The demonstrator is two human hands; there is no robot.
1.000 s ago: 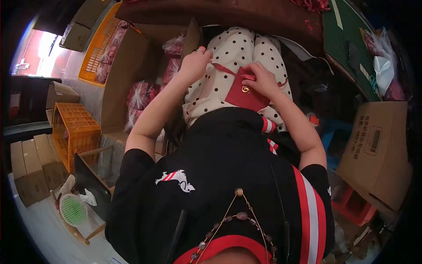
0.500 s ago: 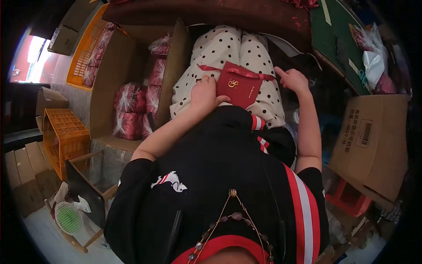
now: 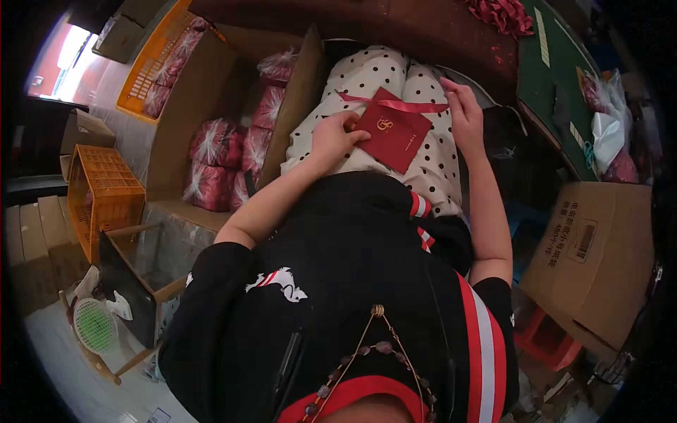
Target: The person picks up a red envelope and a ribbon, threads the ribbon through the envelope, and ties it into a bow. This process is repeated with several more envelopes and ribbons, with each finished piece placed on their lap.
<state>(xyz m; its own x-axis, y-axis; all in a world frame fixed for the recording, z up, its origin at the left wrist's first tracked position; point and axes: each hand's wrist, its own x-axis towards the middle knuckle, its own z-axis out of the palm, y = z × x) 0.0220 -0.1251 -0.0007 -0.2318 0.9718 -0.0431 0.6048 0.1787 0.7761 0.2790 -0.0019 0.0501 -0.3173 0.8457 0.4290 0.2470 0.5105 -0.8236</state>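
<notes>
Evidently, in the head view, the work in hand is arranging the ribbon (image 3: 416,108) on a flat red pouch (image 3: 405,144), which lies tilted across the lap of the dotted trousers (image 3: 321,116), one corner towards the wearer; that reading is a judgement. The ribbon crosses the pouch's upper part, one tail out towards ten o'clock, the other running to about two o'clock, where it ends at the right hand. Taking the pouch's middle as the dial, the left hand (image 3: 337,143) sits at nine o'clock, narrowed in a pinch: thumb on the face below the gold emblem (image 3: 384,125), fingers at the near edge. Its forearm slants in from about eight o'clock. The right hand (image 3: 464,120) is between two and three o'clock, fingers pointing up and bending inward, forearm rising almost straight from below; whether it grips the ribbon's tail or merely lies against it, I cannot tell. Handling that tail further would call for a light fingertip hold on the right, with the left steadying the pouch so it doesn't slide. Beyond, towards nine o'clock, a cardboard box (image 3: 180,141) holds red bundles (image 3: 215,146) in clear wrap.
</notes>
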